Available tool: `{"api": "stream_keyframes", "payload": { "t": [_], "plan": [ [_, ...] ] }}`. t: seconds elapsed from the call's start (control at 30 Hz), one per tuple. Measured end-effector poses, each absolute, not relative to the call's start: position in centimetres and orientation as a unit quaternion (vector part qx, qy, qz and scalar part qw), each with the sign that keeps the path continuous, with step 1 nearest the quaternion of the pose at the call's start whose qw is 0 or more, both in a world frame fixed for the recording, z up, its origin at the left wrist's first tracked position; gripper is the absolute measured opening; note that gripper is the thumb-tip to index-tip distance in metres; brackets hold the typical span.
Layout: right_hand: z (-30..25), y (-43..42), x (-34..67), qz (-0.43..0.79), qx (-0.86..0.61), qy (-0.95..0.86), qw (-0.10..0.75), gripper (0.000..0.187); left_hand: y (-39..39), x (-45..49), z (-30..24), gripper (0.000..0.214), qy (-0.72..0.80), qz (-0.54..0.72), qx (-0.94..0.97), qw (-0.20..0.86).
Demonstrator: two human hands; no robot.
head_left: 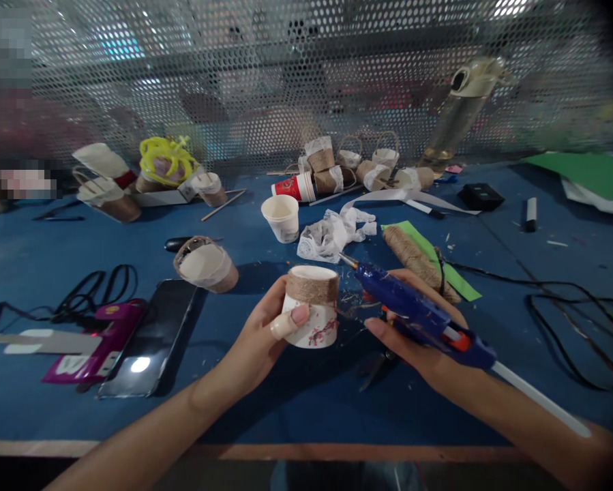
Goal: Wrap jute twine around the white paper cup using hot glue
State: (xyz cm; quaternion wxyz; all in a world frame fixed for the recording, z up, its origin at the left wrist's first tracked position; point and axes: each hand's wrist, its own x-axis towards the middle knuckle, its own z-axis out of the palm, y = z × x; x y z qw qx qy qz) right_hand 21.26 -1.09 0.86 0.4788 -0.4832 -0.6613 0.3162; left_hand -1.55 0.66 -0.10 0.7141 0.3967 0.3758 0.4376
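My left hand (265,334) grips a small paper cup (312,307) whose upper part is wrapped in brown jute twine; the thumb, with a bandage on it, presses on the cup's front. My right hand (413,341) is closed around a blue hot glue gun (419,310) with an orange trigger and a white glue stick sticking out behind. The gun's metal nozzle (348,260) points up and left, just beside the cup's rim. A spool of jute twine (419,262) lies right behind my right hand on a green paper strip.
On the blue table (286,409) lie a phone (155,337), a magenta cutter (101,341), black cables (566,307), a plain paper cup (281,217), crumpled lace (331,235), a tipped twine-wrapped cup (206,264) and several finished cups (357,170) by the mesh wall.
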Motion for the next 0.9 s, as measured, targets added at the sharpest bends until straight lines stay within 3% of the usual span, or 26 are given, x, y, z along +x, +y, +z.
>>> {"api": "stream_keyframes", "payload": {
  "t": [0.2, 0.5, 0.67, 0.9],
  "plan": [
    [-0.4, -1.3, 20.5, 0.348, -0.456, -0.639, 0.513, 0.048, 0.6, -1.0, -0.2, 0.040, 0.387, 0.424, 0.424, 0.701],
    [0.5, -1.2, 20.4, 0.385, -0.476, -0.627, 0.483, 0.012, 0.5, -0.9, -0.7, 0.040, 0.389, 0.414, 0.454, 0.687],
    [1.0, -0.9, 20.5, 0.410, -0.488, -0.622, 0.455, 0.006, 0.5, -1.0, -0.7, 0.039, 0.383, 0.413, 0.450, 0.693],
    [0.8, -0.6, 20.4, 0.451, -0.511, -0.590, 0.432, 0.013, 0.3, -0.9, -0.7, 0.042, 0.383, 0.411, 0.437, 0.702]
  ]
}}
